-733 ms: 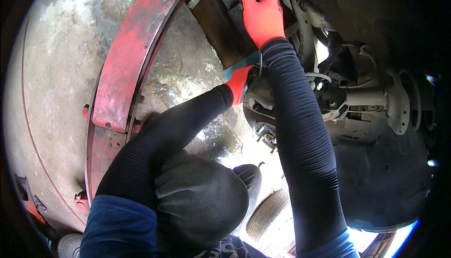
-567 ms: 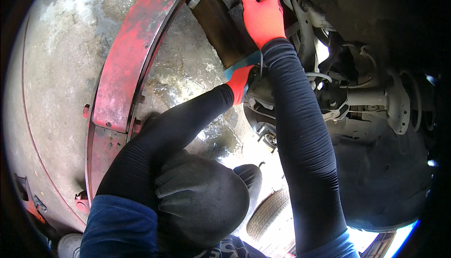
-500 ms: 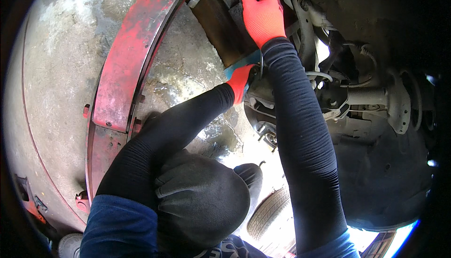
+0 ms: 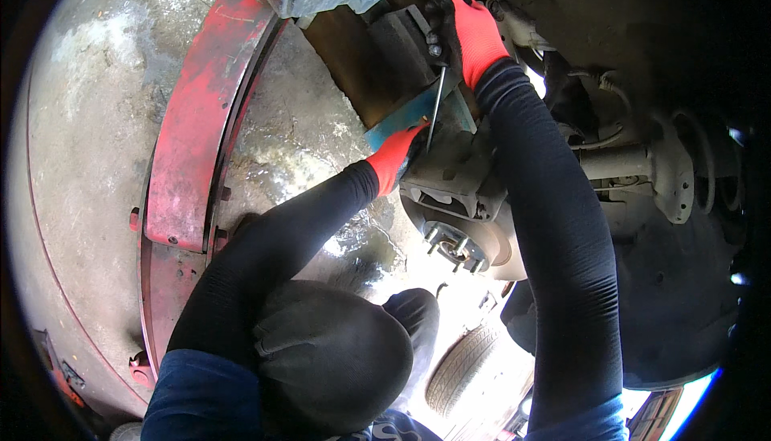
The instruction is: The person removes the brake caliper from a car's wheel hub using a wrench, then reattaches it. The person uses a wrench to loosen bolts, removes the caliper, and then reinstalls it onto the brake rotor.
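My right hand [image 4: 472,35], in a red glove with dark fingers, is closed around the grip end of a screwdriver [image 4: 438,108]. The thin metal shaft slants down and slightly left to a dusty brake caliper [image 4: 454,172]; the tip is hard to make out there. At the caliper's left edge, my left hand [image 4: 393,158], gloved alike, has its fingers curled in beside the lower shaft. What those fingers grip is hidden. Below the caliper sits the brake disc [image 4: 504,240], with a hub [image 4: 458,247] and several bare wheel studs.
A long red steel beam [image 4: 201,128] stands on the left over the stained concrete floor [image 4: 88,160]. Behind my hands is a blue piece [image 4: 393,124] by a dark block. Suspension parts [image 4: 671,168] fill the right. A tire [image 4: 462,369] lies below.
My right hand has moved right relative to the left, and the screwdriver shaft now leans and shows more of its length. The view has shifted, uncovering the hub and studs.
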Available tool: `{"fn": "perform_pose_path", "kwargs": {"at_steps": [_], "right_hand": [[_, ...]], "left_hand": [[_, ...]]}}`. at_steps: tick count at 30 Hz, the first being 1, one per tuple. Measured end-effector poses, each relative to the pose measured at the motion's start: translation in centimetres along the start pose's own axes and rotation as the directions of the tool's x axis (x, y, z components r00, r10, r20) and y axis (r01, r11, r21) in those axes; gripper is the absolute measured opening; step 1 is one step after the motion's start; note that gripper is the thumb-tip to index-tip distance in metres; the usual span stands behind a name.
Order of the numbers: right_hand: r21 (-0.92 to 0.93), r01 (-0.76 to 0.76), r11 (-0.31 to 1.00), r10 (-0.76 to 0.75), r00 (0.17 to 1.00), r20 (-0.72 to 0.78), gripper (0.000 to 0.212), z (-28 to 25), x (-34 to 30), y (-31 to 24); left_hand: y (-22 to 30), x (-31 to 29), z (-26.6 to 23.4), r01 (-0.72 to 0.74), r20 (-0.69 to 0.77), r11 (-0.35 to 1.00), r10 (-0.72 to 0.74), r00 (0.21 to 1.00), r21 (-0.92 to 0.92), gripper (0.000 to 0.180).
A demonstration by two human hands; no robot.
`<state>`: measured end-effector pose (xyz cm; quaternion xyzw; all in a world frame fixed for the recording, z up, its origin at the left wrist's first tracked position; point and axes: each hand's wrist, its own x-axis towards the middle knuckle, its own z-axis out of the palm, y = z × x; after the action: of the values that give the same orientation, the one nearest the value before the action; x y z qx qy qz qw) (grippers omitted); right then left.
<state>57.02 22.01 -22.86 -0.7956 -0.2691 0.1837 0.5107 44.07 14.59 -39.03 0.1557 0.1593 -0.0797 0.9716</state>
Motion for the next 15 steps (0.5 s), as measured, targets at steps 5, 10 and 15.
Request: {"fn": "perform_pose_path", "kwargs": {"at_steps": [5,10,15], "right_hand": [[-0.173,0.007,0.985,-0.002,1.000,0.026,0.029,-0.5,1.9,2.4],[-0.819,0.530,0.218,-0.360,0.824,0.437,0.022,-3.6,2.3,3.2],[-0.182,-0.261,0.948,0.280,0.956,0.085,0.025,-4.8,3.8,6.2]], "left_hand": [[0.1,-1.4,0.6,-0.069,-0.010,0.991,0.068,0.998,-0.114,0.050],[0.7,-1.8,0.1,-0.004,0.151,0.964,0.046,0.987,-0.267,0.042],[0.3,-1.3,0.7,-0.041,0.163,0.980,0.074,0.984,-0.197,0.040]]}}
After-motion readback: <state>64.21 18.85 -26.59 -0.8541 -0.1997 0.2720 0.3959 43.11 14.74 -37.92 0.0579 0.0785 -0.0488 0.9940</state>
